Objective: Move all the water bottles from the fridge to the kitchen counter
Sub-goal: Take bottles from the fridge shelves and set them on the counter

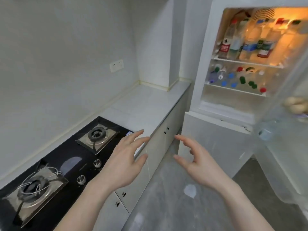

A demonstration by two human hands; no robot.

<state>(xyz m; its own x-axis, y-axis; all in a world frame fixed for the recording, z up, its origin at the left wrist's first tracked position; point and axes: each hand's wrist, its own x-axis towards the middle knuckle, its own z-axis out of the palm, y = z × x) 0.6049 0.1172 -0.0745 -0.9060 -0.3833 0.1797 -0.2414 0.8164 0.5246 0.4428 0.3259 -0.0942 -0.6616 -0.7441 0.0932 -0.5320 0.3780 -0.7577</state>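
water bottles (250, 40) upright, crowding lit fridge (200, 64) shelves

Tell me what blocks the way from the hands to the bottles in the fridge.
Nothing visible. The fridge is open and the bottles stand exposed on its shelves. Both the left hand and right hand hold nothing, with open air ahead.

A home kitchen, shown by a black two-burner gas hob (55, 164) that sat in a pale counter (146, 104), white cupboard doors (160, 147) below, an open lit fridge (246, 55) stocked with water bottles (250, 40), a wall socket (116, 65)
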